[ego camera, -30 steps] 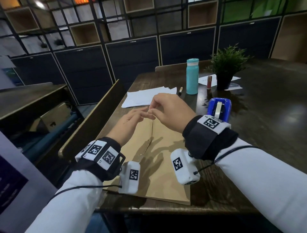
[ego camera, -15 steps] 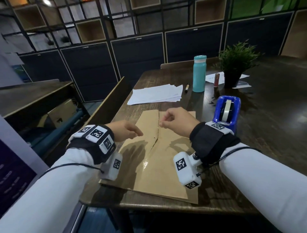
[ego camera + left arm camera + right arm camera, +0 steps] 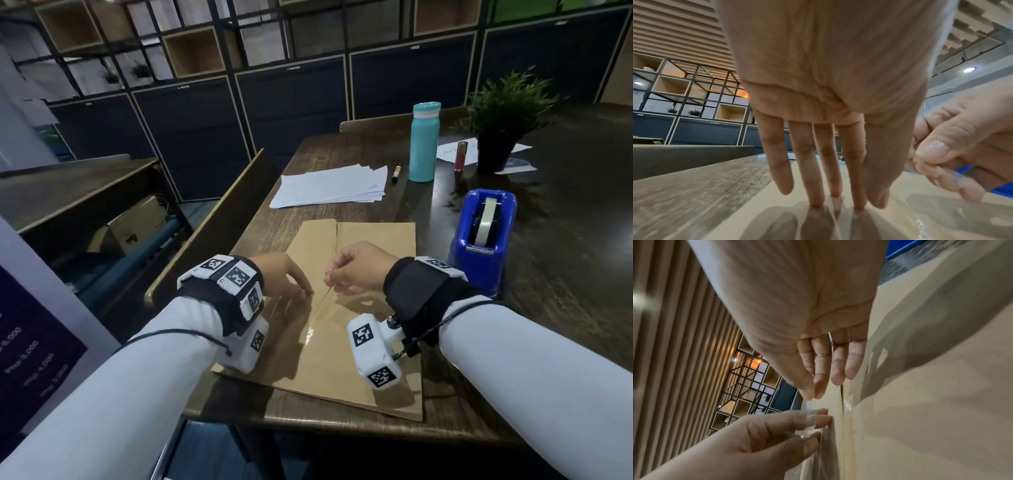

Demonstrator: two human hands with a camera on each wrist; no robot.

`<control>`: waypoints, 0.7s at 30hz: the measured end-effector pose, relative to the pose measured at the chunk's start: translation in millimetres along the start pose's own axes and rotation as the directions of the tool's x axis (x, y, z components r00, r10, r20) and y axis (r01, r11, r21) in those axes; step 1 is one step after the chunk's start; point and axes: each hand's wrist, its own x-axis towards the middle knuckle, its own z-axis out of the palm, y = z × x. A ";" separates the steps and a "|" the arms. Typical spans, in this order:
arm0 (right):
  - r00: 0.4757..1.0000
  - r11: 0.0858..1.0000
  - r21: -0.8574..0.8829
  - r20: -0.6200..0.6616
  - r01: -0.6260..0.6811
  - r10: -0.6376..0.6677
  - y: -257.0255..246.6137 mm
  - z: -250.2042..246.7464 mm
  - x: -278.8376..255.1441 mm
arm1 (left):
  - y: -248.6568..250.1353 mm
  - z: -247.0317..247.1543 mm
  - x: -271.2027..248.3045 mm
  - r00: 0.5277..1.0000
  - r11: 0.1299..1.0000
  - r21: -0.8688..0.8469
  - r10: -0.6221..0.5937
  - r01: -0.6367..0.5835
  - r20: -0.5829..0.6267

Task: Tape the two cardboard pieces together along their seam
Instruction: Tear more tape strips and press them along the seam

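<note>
Both hands have dropped from above the far end of the seam to its middle since a second ago. Two flat brown cardboard pieces (image 3: 373, 308) lie edge to edge on the dark wood-grain desk (image 3: 565, 274); glossy clear tape already shines along the near seam. The right hand (image 3: 356, 267) pinches a thin transparent tape strip (image 3: 810, 420), while the left hand (image 3: 277, 274) rests straight fingertips on the cardboard. Next, probably, the strip must be laid down centred over the gap and smoothed without wrinkles.
</note>
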 end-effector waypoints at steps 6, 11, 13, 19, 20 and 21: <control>0.988 0.984 0.102 0.058 -0.145 0.140 4.4 5.6 1.7 | -5.1 3.1 -3.7 0.998 0.998 0.026 0.055 -0.055 0.011; 0.985 0.976 0.150 0.089 -0.160 0.148 4.4 9.8 3.3 | -11.2 5.2 -2.8 0.998 0.998 0.010 0.067 -0.067 0.021; 0.984 0.974 0.151 0.089 -0.167 0.154 4.1 9.7 3.6 | -11.3 5.1 -2.4 0.997 0.998 0.007 0.068 -0.068 0.029; 0.983 0.983 0.069 0.076 -0.169 0.164 6.0 9.9 8.6 | -10.2 5.9 -2.2 0.998 0.998 -0.011 0.063 -0.063 0.012; 0.983 0.984 0.054 0.073 -0.171 0.167 7.2 10.5 11.0 | -10.3 6.5 -2.2 0.998 0.998 -0.017 0.061 -0.061 0.007; 0.983 0.984 0.047 0.073 -0.174 0.170 8.0 10.9 13.0 | -10.4 7.0 -2.2 0.998 0.998 -0.022 0.057 -0.057 0.002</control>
